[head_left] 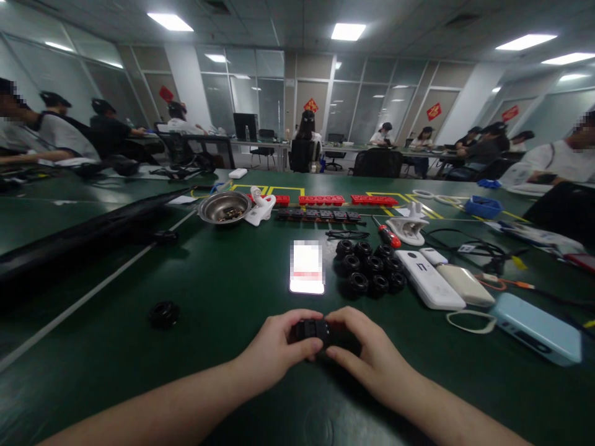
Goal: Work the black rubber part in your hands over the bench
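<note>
Low over the green table, my left hand (274,347) is closed on a small black blocky part (312,329), thumb in front and fingers behind. At the part's right end, my right hand (367,350) pinches with thumb and index finger, its other fingers curled. Parts of the black piece are hidden by the fingers. Just beyond the hands lies a phone (307,269) with a bright, partly blurred screen. A cluster of black, ring-like round parts (374,266) sits to the right of it. One similar round part (164,314) lies alone at the left.
A metal bowl (225,207) holds small brass-coloured pieces. Red trays (320,200) and a row of black parts (320,215) stand farther back. On the right are a screwdriver (389,236), a white power bank (430,282), a light blue case (537,328) and cables. Several people sit around.
</note>
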Tool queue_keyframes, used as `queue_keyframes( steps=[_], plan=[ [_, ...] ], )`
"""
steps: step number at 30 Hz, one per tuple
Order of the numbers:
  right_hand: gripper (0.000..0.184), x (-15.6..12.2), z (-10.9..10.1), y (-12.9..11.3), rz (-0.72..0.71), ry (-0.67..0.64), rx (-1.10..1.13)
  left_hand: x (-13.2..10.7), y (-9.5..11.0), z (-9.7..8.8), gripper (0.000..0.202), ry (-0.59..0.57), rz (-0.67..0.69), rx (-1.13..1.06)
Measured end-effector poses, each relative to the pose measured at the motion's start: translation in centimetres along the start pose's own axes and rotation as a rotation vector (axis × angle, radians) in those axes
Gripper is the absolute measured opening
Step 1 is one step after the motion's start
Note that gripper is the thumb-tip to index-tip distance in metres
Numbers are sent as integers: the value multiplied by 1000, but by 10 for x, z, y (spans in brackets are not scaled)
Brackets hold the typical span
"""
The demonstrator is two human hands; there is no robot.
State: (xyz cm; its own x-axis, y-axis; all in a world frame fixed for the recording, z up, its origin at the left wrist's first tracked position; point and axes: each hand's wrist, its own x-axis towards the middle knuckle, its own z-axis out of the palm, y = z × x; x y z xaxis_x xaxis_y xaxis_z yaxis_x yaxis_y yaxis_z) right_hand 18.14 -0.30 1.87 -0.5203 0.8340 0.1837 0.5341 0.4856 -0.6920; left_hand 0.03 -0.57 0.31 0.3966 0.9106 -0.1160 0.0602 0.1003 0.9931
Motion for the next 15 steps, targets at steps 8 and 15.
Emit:
queue_keyframes(
  steps=[8,15],
  plan=[
    [34,1,1,4,49,-22,-83,-5,1,0,38,66,153,247],
    [20,0,1,1,47,-24,-16,-1,-1,-1,45,6,61,103]
  ],
)
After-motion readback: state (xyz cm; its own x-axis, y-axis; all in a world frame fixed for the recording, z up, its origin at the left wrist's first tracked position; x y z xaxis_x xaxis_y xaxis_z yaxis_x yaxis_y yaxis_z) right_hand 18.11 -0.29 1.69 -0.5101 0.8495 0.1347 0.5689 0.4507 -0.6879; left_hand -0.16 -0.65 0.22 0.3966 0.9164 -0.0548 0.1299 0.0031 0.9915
